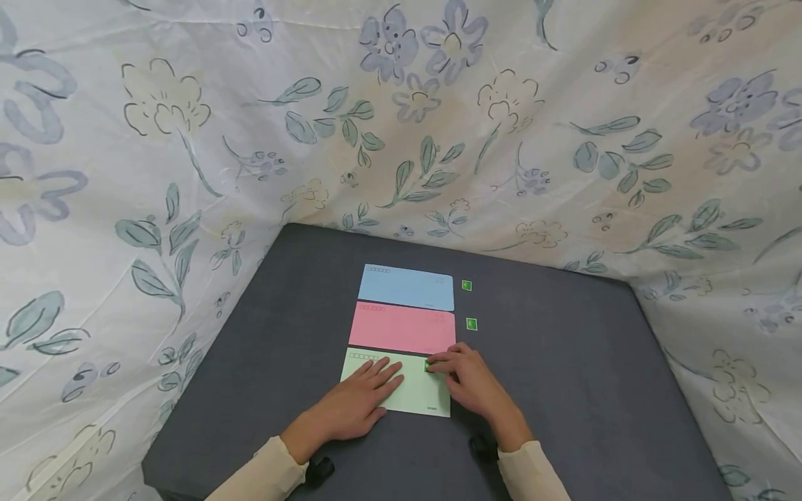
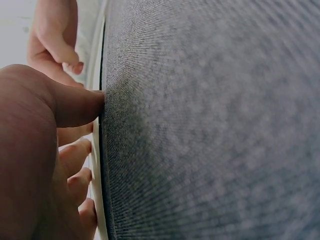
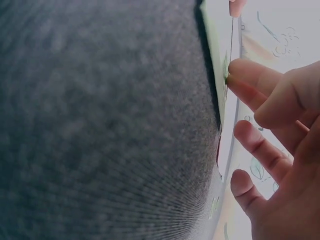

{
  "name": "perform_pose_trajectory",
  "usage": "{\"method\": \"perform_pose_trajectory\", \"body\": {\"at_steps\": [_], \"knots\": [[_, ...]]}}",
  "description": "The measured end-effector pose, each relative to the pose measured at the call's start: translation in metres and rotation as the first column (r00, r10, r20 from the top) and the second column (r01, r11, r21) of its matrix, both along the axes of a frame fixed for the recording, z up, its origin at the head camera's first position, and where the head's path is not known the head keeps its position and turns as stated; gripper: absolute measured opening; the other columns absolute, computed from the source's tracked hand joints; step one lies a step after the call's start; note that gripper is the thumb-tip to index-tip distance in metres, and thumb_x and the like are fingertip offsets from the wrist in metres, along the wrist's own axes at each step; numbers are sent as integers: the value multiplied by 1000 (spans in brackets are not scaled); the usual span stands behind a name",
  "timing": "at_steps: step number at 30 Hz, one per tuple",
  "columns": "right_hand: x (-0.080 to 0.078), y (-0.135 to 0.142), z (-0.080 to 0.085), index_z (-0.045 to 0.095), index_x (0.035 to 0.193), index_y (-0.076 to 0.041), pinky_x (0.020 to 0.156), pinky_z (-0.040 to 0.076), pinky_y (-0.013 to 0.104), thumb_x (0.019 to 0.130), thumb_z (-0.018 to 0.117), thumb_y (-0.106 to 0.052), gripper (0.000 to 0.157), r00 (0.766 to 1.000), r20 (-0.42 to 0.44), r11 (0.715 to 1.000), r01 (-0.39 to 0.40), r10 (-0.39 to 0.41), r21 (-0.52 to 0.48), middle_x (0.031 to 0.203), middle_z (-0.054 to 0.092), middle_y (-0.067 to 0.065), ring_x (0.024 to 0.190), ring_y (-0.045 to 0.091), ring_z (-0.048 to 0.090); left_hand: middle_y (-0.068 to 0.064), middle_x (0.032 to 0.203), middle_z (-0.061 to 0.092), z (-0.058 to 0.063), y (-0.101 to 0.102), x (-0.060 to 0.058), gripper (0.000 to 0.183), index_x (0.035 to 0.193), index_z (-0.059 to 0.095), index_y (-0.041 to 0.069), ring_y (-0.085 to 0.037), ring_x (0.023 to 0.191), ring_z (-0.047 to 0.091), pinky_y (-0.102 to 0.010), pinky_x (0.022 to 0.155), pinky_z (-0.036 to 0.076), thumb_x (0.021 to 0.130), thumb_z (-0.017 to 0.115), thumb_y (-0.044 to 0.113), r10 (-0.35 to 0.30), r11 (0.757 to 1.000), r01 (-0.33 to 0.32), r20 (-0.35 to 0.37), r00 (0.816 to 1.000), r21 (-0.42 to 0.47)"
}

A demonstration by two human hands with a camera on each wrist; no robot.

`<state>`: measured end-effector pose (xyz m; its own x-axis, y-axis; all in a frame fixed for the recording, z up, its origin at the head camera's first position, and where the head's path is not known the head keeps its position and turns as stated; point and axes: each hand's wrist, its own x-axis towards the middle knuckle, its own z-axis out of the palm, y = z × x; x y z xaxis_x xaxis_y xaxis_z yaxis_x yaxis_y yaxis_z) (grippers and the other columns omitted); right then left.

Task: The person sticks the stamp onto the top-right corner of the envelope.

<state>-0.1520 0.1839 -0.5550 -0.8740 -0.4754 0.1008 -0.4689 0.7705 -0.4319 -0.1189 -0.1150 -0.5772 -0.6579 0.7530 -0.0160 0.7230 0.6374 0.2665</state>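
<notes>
A pale green envelope lies nearest the person on the dark table. My left hand rests flat on its left part, fingers spread, covering some of it. The fingertips of my right hand press on a small green stamp at the envelope's upper right corner, hiding most of it. In the right wrist view the extended fingers touch down at the envelope, with the thumb apart from them. In the left wrist view the thumb sits by the envelope's near edge.
Beyond the green envelope lie a pink envelope and a blue envelope, in a column. Two more green stamps, a nearer stamp and a farther stamp, lie to their right. Floral cloth hangs around the dark table.
</notes>
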Motion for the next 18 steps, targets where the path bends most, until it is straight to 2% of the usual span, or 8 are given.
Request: {"method": "perform_pose_trajectory", "body": {"at_steps": [11,18], "knots": [[0,1,2,86,119,-16,89,54,43,97,63,2,37,1000,3,998,25,-25,-55,126,75,-7,109,15,55,-8,179,25,4,1,1,64,170,37,12,-31,165,17,-48,133,16,113,58,31,2,1000,-2,6,1000,9],[2,3,5,85,120,-14,96,58,48,96,65,3,36,998,-8,991,58,-59,-121,124,74,-4,115,18,62,-10,179,23,4,2,1,66,170,37,10,-31,165,19,-48,132,18,112,61,30,7,999,-7,8,1000,35]]}}
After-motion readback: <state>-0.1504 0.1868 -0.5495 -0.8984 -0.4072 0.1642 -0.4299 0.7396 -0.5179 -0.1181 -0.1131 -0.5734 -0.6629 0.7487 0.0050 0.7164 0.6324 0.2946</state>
